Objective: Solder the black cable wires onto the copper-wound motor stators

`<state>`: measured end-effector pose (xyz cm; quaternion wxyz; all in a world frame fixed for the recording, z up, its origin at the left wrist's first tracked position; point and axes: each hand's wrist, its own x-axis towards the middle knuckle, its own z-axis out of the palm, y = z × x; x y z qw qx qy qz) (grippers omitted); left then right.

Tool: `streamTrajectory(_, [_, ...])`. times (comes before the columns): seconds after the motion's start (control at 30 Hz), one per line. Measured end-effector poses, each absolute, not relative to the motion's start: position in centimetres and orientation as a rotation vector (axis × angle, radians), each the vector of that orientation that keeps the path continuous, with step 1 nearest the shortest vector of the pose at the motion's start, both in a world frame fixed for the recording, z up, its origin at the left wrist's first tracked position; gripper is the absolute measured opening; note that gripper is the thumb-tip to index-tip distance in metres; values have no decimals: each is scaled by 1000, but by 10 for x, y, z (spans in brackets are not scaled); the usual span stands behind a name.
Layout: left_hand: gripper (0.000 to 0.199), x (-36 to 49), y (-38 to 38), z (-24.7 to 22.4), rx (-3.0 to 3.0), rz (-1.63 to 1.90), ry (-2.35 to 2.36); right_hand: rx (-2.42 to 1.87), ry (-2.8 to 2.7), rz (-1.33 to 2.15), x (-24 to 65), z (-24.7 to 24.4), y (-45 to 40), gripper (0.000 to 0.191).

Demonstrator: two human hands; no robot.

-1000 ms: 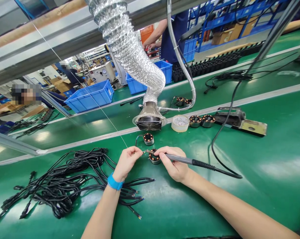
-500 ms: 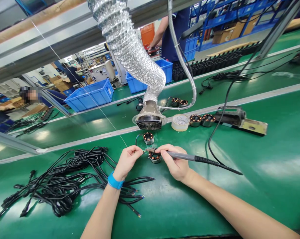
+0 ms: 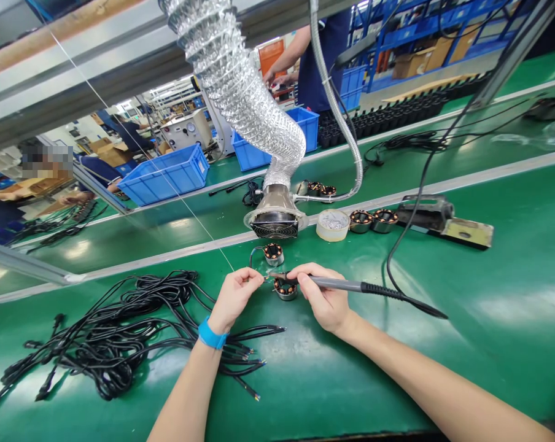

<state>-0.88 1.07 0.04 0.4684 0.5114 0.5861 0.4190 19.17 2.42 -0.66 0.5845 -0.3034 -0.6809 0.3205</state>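
My right hand (image 3: 326, 298) is wrapped round a soldering iron (image 3: 337, 283), its tip pointing left. The tip meets the fingertips of my left hand (image 3: 236, 294), just above a copper-wound stator (image 3: 285, 288). Thumb and forefinger of the left hand are pinched on a thin solder wire (image 3: 192, 210), which comes down from the upper left. Any lead held in the same pinch is too small to make out. A second stator (image 3: 273, 253) with a short dark lead sits just behind. Left of my hand lies a heap of black cables (image 3: 130, 331) with stripped ends.
A fume extraction hood (image 3: 275, 215) on a foil duct (image 3: 254, 104) hangs just beyond my hands. Behind on the right are a tape roll (image 3: 333, 226), two stators (image 3: 372, 221) and an iron stand (image 3: 438, 221). Blue bins (image 3: 167, 178) and co-workers are farther back.
My hands stay almost in place, with the iron tip still at the left fingertips. Across the bench, a co-worker's arms have shifted, and the person at far left has moved slightly.
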Motion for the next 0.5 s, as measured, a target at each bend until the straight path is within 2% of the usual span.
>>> streamTrajectory(0.5, [27,-9,11,0,1248,1031,1450,-687,-1618,771,190,-6,25,21])
